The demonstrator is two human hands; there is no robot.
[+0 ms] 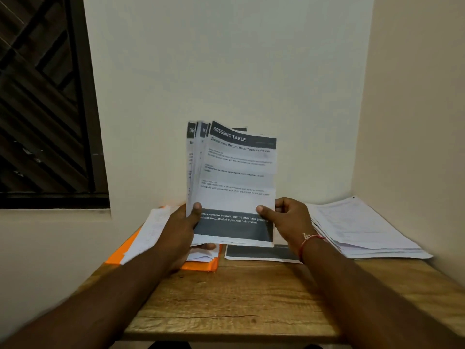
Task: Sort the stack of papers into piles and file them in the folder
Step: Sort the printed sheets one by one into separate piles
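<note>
Papers point(234, 177) stand upright over the table point(226, 298), fanned so the headings can be read. Left hand point(181, 227) grips the bundle; right hand point(284, 217) pinches the front sheet, probably to deal it onto a pile point(364, 227) at right. Folder point(201, 265) lies near left.

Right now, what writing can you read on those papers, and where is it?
"DRESSING TABLE": header of the front sheet.
"Disinfect and Return Metal Tools to Holder": its title below.
"alcohol wipes, tool holder/stand": its dark bottom band.
Small body text and the right pile: too blurred.
</note>
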